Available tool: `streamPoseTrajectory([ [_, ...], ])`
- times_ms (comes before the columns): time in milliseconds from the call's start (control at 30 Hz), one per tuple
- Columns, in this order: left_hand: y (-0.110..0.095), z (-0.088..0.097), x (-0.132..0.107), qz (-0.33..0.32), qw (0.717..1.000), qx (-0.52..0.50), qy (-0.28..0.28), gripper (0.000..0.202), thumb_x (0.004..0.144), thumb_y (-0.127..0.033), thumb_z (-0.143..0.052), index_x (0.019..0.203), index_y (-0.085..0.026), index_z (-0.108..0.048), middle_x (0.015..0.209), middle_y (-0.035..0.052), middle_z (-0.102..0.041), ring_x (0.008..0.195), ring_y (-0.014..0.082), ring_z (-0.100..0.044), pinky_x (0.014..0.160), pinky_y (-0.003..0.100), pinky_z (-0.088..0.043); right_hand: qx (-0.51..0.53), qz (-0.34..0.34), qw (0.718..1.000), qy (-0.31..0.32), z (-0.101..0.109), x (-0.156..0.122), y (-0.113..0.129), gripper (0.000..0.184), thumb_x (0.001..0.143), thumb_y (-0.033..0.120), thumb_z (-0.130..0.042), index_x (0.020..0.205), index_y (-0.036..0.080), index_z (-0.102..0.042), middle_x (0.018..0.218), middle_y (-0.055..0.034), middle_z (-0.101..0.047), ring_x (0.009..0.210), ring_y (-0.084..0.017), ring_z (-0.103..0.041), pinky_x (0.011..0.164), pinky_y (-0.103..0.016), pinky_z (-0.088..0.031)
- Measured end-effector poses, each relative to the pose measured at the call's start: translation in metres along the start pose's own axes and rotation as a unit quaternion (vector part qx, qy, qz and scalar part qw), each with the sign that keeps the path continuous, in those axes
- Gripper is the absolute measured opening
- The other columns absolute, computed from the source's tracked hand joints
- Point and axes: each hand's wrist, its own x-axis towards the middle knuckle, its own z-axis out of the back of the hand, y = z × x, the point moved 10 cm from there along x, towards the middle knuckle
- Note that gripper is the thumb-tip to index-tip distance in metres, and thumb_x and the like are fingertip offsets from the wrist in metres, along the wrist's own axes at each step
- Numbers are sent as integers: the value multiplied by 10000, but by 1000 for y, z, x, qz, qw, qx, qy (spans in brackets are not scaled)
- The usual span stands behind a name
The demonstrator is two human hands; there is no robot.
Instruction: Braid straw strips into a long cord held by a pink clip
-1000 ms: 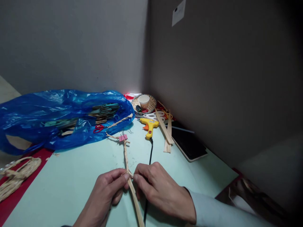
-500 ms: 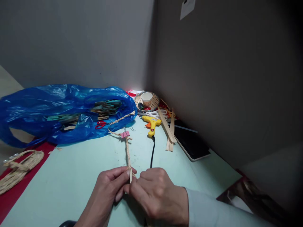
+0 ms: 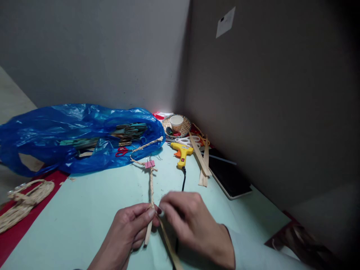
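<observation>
A thin straw braid [image 3: 151, 187] lies on the pale green table [image 3: 84, 210], its far end held by a pink binder clip [image 3: 149, 164]. My left hand [image 3: 126, 234] pinches the braid's near end, and a short loose strip [image 3: 147, 234] hangs below its fingers. My right hand [image 3: 194, 223] is closed on a second flat strip [image 3: 168, 243] that runs down toward the lower edge of the view. Both hands meet at the braid's working end.
A blue plastic bag [image 3: 70, 137] with strips and red scissors [image 3: 121, 151] lies at the back left. A yellow glue gun [image 3: 182, 153] with a black cord, white scissors [image 3: 186, 140], flat strips [image 3: 201, 161], a woven tray with a cup [image 3: 176, 122] and a dark tablet [image 3: 229, 176] line the right wall. Coiled braid [image 3: 22, 202] sits far left.
My right hand has drawn one strip out to the right and down, and the strips now spread apart below my left fingers. The view has shifted slightly.
</observation>
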Motion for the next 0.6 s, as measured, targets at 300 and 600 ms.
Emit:
streamPoseTrajectory([
  [300, 10, 5, 6, 27, 998, 47, -16, 391, 780, -509, -670, 687, -129, -663, 434, -118, -241, 415, 44, -115, 423, 231, -58, 365, -275, 867, 198, -61, 28, -56, 227, 751, 310, -703, 693, 149, -552, 529, 56, -507, 434, -65, -400, 430, -194, -306],
  [600, 11, 5, 4, 48, 996, 67, -41, 441, 691, -573, -704, 587, -152, -626, 399, -115, -244, 383, 38, -129, 415, 228, -55, 371, -325, 858, 146, -59, 26, -63, 148, 803, 134, -583, 657, 134, -557, 500, 41, -533, 410, -53, -402, 401, -175, -247],
])
